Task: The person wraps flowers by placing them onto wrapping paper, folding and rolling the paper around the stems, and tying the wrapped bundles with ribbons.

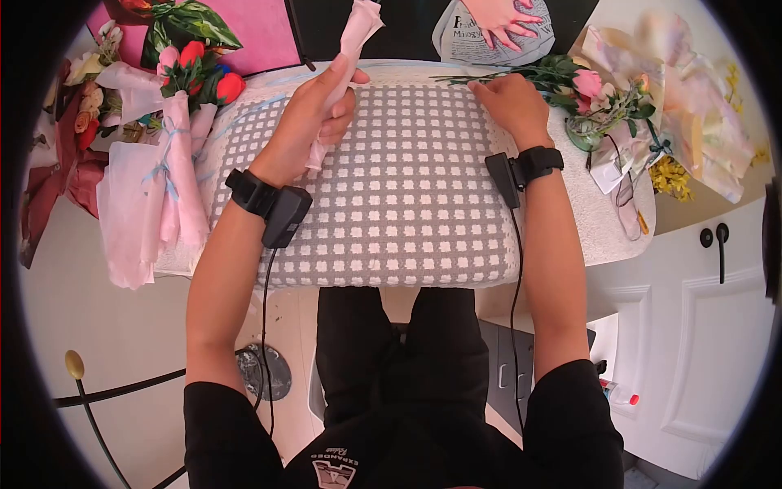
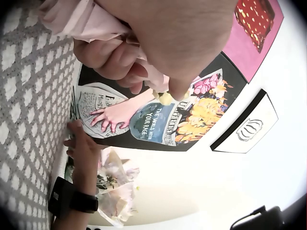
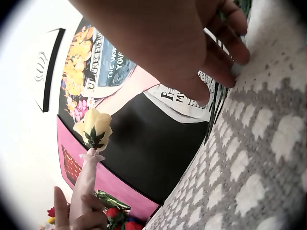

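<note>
My left hand (image 1: pixel 297 126) grips a flower wrapped in pale pink paper (image 1: pixel 356 34), raised over the left back part of a grey-and-white checked cushion (image 1: pixel 391 187). The bloom, a pale yellow flower (image 3: pixel 97 125) with green sepals, shows at the top of the wrap in the right wrist view. At the cushion's back right corner, my right hand (image 1: pixel 517 106) reaches down with loosely bent, spread fingers over the green stems (image 1: pixel 542 75) of loose flowers. These stems pass under its fingertips.
Pink-wrapped bundles (image 1: pixel 175 163) and red flowers (image 1: pixel 232 87) lie at the left. On the right are a pink rose (image 1: pixel 586 82), a small glass vase (image 1: pixel 581 134) and pale patterned wrapping (image 1: pixel 700 114). A black painted picture (image 1: pixel 399 37) stands along the back.
</note>
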The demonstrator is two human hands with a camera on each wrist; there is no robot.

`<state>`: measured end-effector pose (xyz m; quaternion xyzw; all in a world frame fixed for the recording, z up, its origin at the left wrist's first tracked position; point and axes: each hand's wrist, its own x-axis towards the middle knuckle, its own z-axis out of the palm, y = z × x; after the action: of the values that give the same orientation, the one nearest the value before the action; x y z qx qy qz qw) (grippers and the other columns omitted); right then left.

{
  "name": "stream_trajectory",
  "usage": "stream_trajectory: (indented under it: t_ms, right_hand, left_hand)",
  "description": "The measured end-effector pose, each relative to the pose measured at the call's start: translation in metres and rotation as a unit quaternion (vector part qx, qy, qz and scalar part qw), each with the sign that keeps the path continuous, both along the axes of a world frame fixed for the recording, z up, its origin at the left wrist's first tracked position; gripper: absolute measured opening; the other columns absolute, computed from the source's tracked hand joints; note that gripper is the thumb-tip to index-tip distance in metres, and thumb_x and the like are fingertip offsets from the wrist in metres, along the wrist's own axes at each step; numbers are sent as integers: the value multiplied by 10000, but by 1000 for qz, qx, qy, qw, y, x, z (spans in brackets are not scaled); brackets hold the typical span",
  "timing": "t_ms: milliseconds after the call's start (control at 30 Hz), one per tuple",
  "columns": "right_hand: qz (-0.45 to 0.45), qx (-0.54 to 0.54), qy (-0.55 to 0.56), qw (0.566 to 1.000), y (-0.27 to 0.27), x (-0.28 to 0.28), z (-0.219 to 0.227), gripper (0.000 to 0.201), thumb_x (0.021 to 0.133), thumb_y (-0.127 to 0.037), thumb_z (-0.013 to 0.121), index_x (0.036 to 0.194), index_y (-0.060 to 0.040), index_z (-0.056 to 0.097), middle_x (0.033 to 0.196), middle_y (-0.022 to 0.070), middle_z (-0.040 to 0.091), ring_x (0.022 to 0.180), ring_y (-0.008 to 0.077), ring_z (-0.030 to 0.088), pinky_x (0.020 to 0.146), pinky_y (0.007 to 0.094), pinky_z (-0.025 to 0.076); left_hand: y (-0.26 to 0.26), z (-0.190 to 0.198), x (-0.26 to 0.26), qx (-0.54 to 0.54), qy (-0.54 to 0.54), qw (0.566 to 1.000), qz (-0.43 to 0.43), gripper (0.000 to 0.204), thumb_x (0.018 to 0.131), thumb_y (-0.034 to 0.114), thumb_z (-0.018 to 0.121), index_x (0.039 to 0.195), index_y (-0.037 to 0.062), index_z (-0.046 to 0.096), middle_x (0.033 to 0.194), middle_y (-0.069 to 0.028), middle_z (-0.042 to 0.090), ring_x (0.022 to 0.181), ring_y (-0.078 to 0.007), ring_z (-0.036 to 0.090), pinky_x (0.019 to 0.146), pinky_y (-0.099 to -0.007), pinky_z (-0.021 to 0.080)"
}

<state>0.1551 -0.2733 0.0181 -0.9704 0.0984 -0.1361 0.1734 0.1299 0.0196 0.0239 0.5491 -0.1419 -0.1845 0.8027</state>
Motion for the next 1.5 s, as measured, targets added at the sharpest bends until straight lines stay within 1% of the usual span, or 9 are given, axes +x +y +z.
stream_trajectory:
  t_ms: [267, 500, 700, 767, 867, 933, 1233, 1333, 1500]
  right_hand:
    - [11, -16, -40, 999, -4, 2, -5, 145, 740, -297, 759, 845, -202, 788, 857, 69, 739, 836, 283, 702, 742, 392, 549]
    - [29, 16, -76, 997, -19, 15, -16, 187, 731, -220, 693, 895, -207, 780, 853, 40, 742, 841, 267, 705, 753, 368, 548]
    - [48, 66, -85, 993, -25, 23, -12, 234, 743, -302, 699, 908, -160, 784, 827, 85, 738, 793, 262, 709, 746, 354, 536]
    - [47, 92, -106, 989, -21, 19, -8, 259, 742, -306, 727, 875, -91, 780, 764, 74, 733, 737, 191, 700, 724, 313, 524]
    - [123, 223, -137, 957, -16, 27, -5, 237, 777, -226, 723, 880, -15, 756, 768, 42, 717, 747, 120, 666, 718, 267, 504]
    - [175, 373, -174, 895, -3, 24, -4, 180, 824, -135, 692, 886, 30, 725, 809, 32, 699, 780, 94, 642, 739, 231, 485]
    - [288, 315, -226, 875, 59, -6, 8, 133, 869, -70, 655, 958, 24, 683, 829, 55, 700, 831, 116, 656, 760, 228, 483]
    - [317, 336, -181, 868, 63, -11, 6, 165, 887, -105, 670, 984, 28, 678, 825, 35, 686, 780, 101, 643, 697, 219, 469]
    - [331, 455, -52, 825, 75, -17, -3, 189, 926, -99, 607, 1059, 25, 658, 882, 22, 684, 791, 84, 627, 717, 227, 481]
  left_hand:
    - [2, -5, 5, 27, -30, 999, 22, 318, 1041, 332, 439, 1142, 48, 544, 655, 68, 391, 461, -7, 298, 407, -175, 244]
    - [2, -10, 7, 44, -31, 999, 8, 308, 1042, 315, 434, 1127, 45, 558, 657, 63, 409, 466, -7, 311, 419, -168, 262]
    - [3, -11, 5, 12, -39, 999, -4, 327, 1036, 325, 428, 1131, 37, 553, 667, 59, 425, 480, -12, 319, 423, -171, 266]
    - [4, -16, 8, 15, -47, 999, 0, 343, 1034, 331, 416, 1141, 35, 552, 670, 53, 435, 480, -14, 323, 420, -173, 268]
    - [9, -15, 8, 5, -61, 998, -9, 367, 1034, 343, 401, 1146, 30, 555, 675, 48, 447, 480, -16, 330, 417, -169, 278]
    - [4, -11, 4, -20, -21, 1000, -11, 386, 1034, 344, 385, 1139, 18, 562, 670, 46, 452, 474, -19, 340, 413, -165, 290]
    - [-5, -9, -2, -13, -34, 996, -76, 434, 1034, 348, 353, 1155, -10, 567, 697, 19, 514, 509, -55, 456, 467, -201, 390]
    - [-7, -16, 0, -8, -98, 990, -103, 496, 1046, 382, 389, 1297, -17, 543, 844, -22, 593, 710, -120, 616, 631, -259, 526]
    - [-11, -19, -3, 12, -90, 991, -100, 449, 1052, 369, 404, 1253, 10, 582, 848, -16, 604, 715, -112, 643, 677, -253, 557]
